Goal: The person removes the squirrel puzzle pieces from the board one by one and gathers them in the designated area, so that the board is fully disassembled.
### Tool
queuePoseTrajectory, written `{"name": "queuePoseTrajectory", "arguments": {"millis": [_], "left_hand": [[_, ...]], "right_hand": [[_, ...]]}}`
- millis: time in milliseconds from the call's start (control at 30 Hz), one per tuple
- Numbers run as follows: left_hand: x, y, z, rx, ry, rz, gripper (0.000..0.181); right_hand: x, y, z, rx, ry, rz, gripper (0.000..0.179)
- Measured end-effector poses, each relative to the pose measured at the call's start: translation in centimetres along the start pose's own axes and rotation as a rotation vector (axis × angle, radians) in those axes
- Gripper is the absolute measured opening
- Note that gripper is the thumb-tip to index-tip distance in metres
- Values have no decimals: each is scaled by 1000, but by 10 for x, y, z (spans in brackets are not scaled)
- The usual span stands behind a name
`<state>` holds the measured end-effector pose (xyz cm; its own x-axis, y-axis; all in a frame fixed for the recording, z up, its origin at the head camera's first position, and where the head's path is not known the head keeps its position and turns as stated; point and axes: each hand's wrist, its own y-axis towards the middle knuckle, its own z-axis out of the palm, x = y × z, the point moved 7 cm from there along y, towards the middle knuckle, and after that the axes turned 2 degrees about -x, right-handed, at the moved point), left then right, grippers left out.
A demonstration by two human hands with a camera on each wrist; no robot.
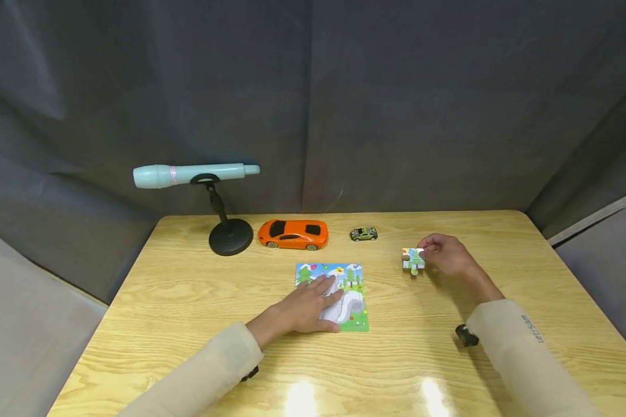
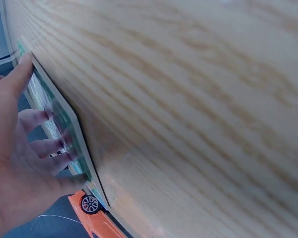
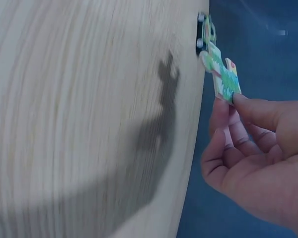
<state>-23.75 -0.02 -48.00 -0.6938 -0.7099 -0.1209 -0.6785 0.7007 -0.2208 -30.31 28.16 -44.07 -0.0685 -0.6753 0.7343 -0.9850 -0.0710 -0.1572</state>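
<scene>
Head view: right hand (image 1: pixel 446 256) pinches puzzle piece (image 1: pixel 412 258) by one edge, apparently the proper hold; piece is probably light, stiff. Left hand (image 1: pixel 306 305) lies spread on puzzle (image 1: pixel 353 304).

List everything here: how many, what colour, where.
table: one, pale wood, lower view
backdrop: one, dark grey, behind table
stand: one, black, back left
toy microphone: one, light blue, on stand
large toy car: one, orange, right of stand
small toy car: one, multicoloured, farther right
puzzle: one, multicoloured, mid-table
puzzle piece: one, multicoloured, right of puzzle
sleeves: two, cream, bottom of view
devices: two, black, by sleeves
left hand: one, bare, resting on puzzle
right hand: one, bare, pinching puzzle piece
</scene>
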Motion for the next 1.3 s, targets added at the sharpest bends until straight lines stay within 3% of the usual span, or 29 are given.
{"name": "queuePoseTrajectory", "arguments": {"millis": [167,567,767,1000,1133,1300], "left_hand": [[0,1,0,5,4,-1,81],[0,1,1,11,9,-3,81],[1,-1,0,-5,15,4,80],[-2,0,1,0,9,16,81],[-1,-2,1,8,-34,7,81],[2,-3,3,-1,-52,10,80]], "right_hand": [[-21,-2,-16,-3,-4,27,29],[-63,-3,-36,-98,-206,87,24],[-67,-1,-36,-99,-301,85,23],[-72,-6,-35,-129,-290,88,22],[-62,-8,-35,-163,-281,48,24],[-40,-7,-24,-119,-231,22,28]]}}
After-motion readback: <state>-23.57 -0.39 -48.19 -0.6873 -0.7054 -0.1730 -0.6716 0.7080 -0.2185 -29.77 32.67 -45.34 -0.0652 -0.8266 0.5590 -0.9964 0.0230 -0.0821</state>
